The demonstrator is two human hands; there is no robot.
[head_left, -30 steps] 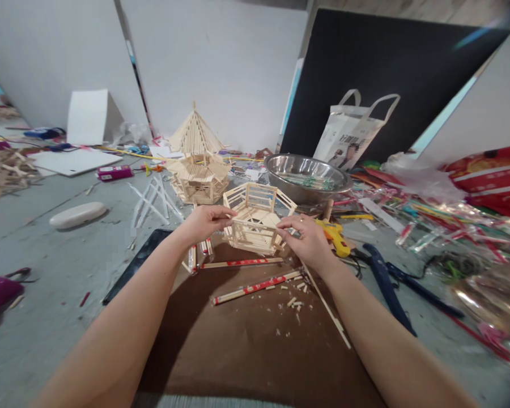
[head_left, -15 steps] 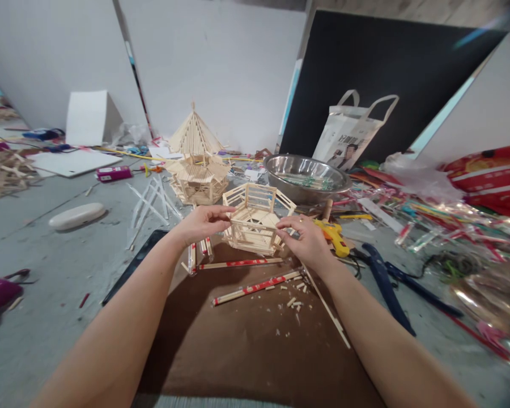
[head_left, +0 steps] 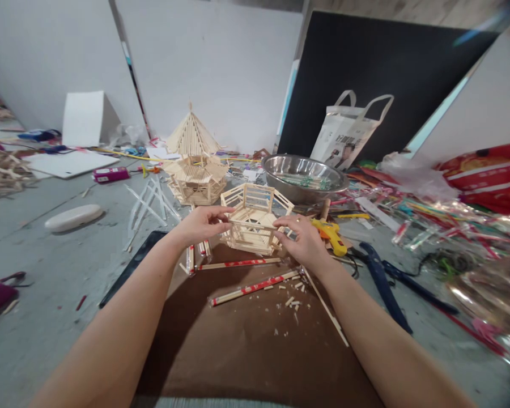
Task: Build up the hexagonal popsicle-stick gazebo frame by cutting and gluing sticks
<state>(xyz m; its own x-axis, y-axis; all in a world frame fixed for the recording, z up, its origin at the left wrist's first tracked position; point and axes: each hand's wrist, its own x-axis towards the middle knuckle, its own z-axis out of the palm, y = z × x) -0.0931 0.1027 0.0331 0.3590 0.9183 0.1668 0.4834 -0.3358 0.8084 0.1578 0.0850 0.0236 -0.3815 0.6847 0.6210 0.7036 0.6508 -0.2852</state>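
Observation:
In the head view, a small many-sided model made of wooden sticks (head_left: 254, 220), with railing-like walls and an open top, stands at the far end of the brown sheet (head_left: 238, 351). My left hand (head_left: 201, 228) pinches its near left corner between thumb and fingers. At the near right corner, my right hand (head_left: 301, 241) holds the rail, fingers bent around the post. Wrapped chopsticks (head_left: 255, 288) in clear and red packaging lie in front, beside cut stick bits (head_left: 289, 301). A finished-looking stick pavilion (head_left: 195, 175) with a pointed roof stands behind to the left.
To the right are a yellow glue gun (head_left: 332, 235), dark blue-handled cutters (head_left: 382, 286) and a metal basin (head_left: 304, 175). A dark flat device (head_left: 131, 269) lies by my left forearm. Behind stand a white bag (head_left: 344, 133) and, far right, heaped wrappers (head_left: 425, 218).
The whole view has shifted slightly, so everything appears a little further left. Both hands keep their places on the stick model.

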